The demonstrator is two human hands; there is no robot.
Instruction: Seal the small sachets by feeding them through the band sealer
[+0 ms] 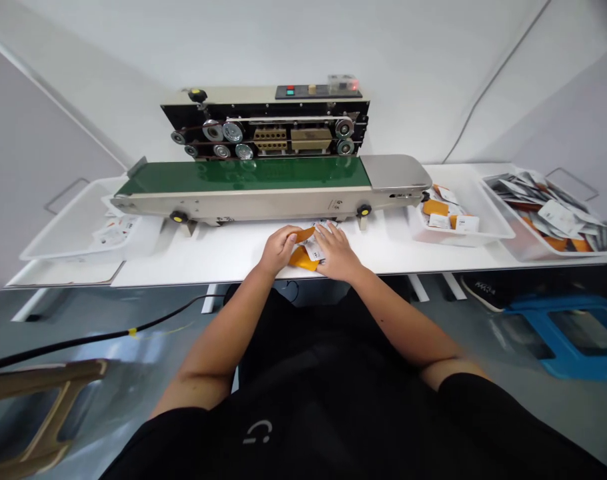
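My left hand is closed on an orange packet, its thumb lying along the near side. Beside it my right hand rests with its fingers stretched over a white printed packet. Under and between both hands lies another orange packet on the white table. More packets show at the right fingertips, partly covered. Just behind the hands stands a band sealing machine with a green conveyor belt.
A white bin with a few white packets stands at the left. Two more bins hold packets at the right: a smaller bin and a fuller bin. A blue stool and a brown stool stand on the floor.
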